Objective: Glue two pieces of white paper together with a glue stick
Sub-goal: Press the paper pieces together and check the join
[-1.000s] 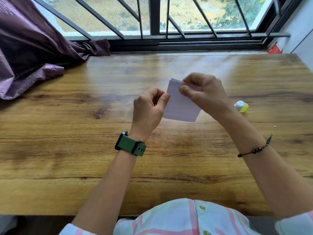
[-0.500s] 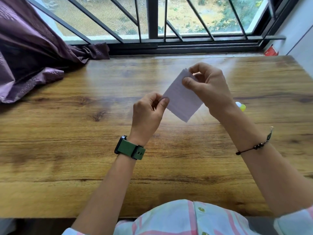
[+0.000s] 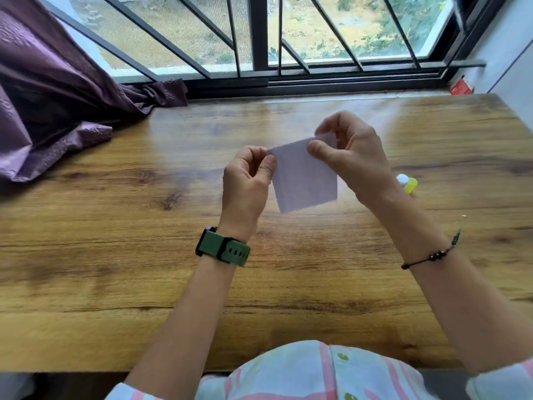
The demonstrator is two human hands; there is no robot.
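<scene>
Both hands pinching white paper above table.

L hand [image 3: 245,183] grips paper [image 3: 305,177] at its upper-left corner, thumb & forefinger; R hand [image 3: 352,160] grips the upper-right edge the same way. Sheet hangs between them, clear of the wood table [image 3: 115,255]. Can't tell if one sheet or two. Glue stick [image 3: 407,183] lies on table just right of R wrist, partly hidden. Purple curtain [image 3: 57,105] far left of L hand.
</scene>
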